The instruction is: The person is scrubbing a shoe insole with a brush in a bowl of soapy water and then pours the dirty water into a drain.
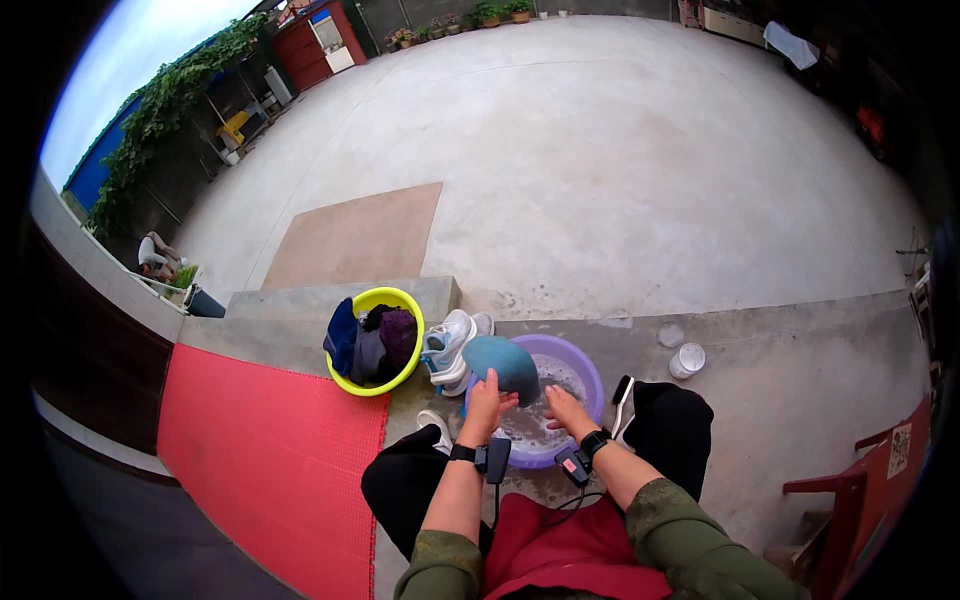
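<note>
My left hand (489, 409) grips a teal-blue rounded piece, apparently a cap (501, 363), by its near edge, thumb on top. Its far end hides part of the purple basin's left rim. Below, the purple basin (592, 375) holds cloudy, sudsy water (536, 427). Over the basin's right side is my right hand (568, 411), fingers apart and empty, a little away from the cap. White sneakers with blue trim (450, 345) stand between the basin and a yellow-green tub (415, 300). Dark clothes (375, 341) fill that tub, including blue, grey and purple pieces.
An opened white jar (688, 360) and a clear lid (670, 334) sit right of the basin. What looks like a black-bristled brush (622, 397) is by my right shoe. A red mat (277, 457) lies left; red wooden furniture (855, 487) stands right. Another person (152, 253) bends down far left.
</note>
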Available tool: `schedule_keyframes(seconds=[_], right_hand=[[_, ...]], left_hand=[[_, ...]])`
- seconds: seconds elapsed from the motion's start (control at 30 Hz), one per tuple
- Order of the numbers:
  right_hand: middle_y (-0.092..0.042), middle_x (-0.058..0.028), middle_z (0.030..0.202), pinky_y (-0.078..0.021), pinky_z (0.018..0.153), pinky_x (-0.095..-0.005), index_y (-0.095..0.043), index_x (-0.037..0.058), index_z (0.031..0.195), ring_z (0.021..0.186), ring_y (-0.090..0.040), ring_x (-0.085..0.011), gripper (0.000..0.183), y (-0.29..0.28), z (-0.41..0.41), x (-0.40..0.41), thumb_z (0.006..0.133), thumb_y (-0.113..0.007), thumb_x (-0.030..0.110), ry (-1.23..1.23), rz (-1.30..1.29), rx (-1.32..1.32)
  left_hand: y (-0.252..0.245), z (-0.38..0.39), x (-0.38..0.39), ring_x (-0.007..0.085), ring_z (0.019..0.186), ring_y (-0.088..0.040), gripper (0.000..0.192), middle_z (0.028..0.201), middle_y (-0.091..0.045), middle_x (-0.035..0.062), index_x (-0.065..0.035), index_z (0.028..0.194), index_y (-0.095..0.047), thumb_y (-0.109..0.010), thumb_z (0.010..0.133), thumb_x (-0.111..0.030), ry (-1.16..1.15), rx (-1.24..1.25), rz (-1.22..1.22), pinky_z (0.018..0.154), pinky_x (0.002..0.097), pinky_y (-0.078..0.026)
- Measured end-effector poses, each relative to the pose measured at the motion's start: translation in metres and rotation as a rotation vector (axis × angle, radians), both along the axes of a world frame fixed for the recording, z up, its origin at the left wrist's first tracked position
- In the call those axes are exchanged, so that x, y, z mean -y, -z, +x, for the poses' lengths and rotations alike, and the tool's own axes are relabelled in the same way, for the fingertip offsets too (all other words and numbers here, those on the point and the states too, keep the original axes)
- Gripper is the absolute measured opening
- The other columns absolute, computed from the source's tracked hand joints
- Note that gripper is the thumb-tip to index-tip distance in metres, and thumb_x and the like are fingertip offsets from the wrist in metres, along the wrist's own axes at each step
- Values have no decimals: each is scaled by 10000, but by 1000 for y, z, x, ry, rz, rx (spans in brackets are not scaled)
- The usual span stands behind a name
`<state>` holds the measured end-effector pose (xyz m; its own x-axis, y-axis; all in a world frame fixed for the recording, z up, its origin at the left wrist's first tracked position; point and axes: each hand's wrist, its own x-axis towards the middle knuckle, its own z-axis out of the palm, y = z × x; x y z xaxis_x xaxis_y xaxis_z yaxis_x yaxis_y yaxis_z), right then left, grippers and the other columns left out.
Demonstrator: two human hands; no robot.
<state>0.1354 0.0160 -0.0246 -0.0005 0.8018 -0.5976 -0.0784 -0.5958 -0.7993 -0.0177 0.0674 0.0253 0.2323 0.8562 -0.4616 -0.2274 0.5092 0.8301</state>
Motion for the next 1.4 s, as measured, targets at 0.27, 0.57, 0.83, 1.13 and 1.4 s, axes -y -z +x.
schedule_keyframes(seconds=[0.27,0.57,0.83,1.13,1.4], right_hand=[[-511,-67,889,-433,653,-340,-463,44,984,779,-511,-174,435,-55,-20,-4,793,-373,424,385,83,-667],[-496,-98,969,-385,730,-262,-428,-35,1038,851,-474,-151,402,-87,6,-16,740,-507,224,148,441,-190],[-505,-93,925,-384,732,-260,-442,-5,1030,830,-475,-148,315,-98,-1,-20,740,-460,115,-27,555,-142],[-520,-101,915,-395,716,-260,-425,-10,1049,818,-485,-135,336,-106,9,-20,745,-463,129,-108,539,-174],[-516,-79,906,-395,695,-234,-439,9,1052,803,-484,-115,348,-109,8,-20,760,-505,187,-124,485,-107]], left_hand=[[-15,-8,24,239,743,-516,420,861,-489,127,-2,974,-423,-394,802,-384,224,-151,77,592,377,-465],[-43,-3,6,121,629,-506,190,749,-484,37,-40,841,-419,-472,800,-218,353,-242,194,530,253,-465],[-57,10,11,180,904,-475,394,1030,-455,85,-25,1115,-341,-462,795,-219,261,106,185,779,299,-395],[-79,7,-15,116,857,-470,339,952,-488,58,-25,1042,-418,-538,757,-163,299,195,143,745,236,-393],[-56,5,-12,97,826,-466,288,915,-492,38,-45,1013,-432,-524,769,-169,206,95,257,722,225,-399]])
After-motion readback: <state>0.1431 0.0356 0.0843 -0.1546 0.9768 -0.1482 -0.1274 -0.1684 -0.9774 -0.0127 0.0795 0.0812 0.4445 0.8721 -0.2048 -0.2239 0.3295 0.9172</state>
